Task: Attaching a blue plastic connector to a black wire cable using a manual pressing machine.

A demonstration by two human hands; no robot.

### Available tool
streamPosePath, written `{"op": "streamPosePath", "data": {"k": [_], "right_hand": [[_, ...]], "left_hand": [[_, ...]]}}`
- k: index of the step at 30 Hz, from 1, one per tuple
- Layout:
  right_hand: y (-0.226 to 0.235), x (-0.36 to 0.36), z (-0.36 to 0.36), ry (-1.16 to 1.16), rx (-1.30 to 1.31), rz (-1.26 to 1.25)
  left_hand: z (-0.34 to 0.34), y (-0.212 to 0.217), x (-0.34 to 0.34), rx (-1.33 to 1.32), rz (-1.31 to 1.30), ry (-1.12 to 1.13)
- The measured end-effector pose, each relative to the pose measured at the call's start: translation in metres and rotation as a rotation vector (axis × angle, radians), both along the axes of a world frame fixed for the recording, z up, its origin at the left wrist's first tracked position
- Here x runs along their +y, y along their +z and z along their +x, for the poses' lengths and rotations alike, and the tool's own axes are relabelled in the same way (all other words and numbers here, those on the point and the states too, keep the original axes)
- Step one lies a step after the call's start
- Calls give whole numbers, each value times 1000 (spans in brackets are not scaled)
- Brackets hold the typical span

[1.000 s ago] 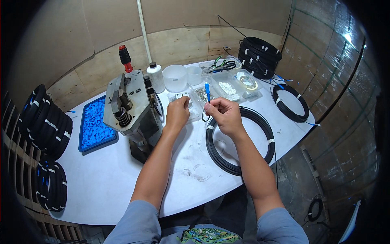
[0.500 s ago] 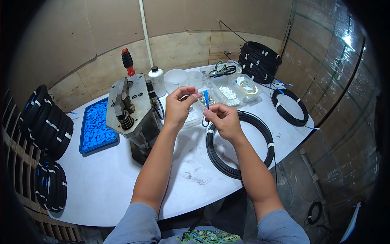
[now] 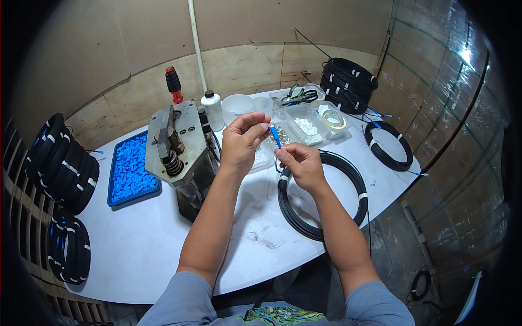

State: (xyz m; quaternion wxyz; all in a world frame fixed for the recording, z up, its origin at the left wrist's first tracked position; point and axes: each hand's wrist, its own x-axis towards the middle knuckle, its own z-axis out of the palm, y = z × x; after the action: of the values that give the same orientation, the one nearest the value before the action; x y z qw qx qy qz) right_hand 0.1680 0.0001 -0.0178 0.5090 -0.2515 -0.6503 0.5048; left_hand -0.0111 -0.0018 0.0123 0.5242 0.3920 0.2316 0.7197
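A white-topped table takes up most of the view. On its left half stands a heavy metal press with a red-and-black screwdriver upright behind it. A tall stack of black cable coils sits at the far left edge, and another stack at the back right. One flat cable coil, bound with white ties, lies under the right forearm. A blue tray full of small blue pieces lies left of the press. A white bottle and a pale tub stand behind the hands, with clear boxes, one holding white bits, another a tape roll.

The right hand pinches the lower end of a slim blue plug between thumb and forefinger, above the table, just beyond the flat coil's near-left side. The left hand has thumb and forefinger drawn together at the plug's upper tip; whether they grip it cannot be told.
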Motion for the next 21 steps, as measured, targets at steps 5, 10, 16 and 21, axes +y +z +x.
{"op": "streamPosePath", "data": {"k": [5,10,16,21], "right_hand": [[-1,1,3,-9,-7,-29],[-3,3,2,-26,-15,2],[-2,2,3,-44,-21,-11],[0,2,4,-40,-26,-13]], "left_hand": [[2,4,-2,-6,25,4],[0,-1,1,-12,42,-32],[1,1,0,-31,14,-42],[1,1,0,-24,31,-57]]}}
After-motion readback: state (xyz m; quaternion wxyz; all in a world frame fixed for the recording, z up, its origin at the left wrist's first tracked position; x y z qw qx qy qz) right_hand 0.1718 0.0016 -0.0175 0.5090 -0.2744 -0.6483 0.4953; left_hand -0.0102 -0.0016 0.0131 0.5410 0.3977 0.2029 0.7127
